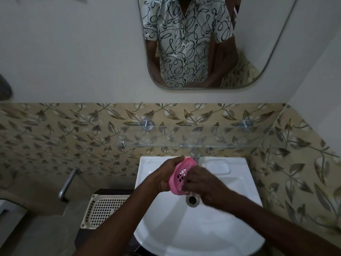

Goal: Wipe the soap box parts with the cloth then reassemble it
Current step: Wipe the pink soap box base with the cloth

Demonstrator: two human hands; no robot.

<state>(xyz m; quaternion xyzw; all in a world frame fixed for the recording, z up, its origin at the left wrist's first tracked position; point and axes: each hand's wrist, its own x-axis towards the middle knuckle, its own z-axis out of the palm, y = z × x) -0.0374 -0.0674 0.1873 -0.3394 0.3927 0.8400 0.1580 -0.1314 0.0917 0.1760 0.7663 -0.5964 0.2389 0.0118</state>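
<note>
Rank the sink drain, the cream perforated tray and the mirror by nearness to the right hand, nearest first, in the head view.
From the right hand, which is over the basin at the pink soap box part:
1. Sink drain, just below the hand in the basin.
2. Cream perforated tray, off to the left beside the sink.
3. Mirror, up on the wall above.

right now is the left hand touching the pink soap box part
Touching. The head view shows the left hand gripping the pink soap box part along its left edge, fingers curled over the top rim, above the sink.
</note>
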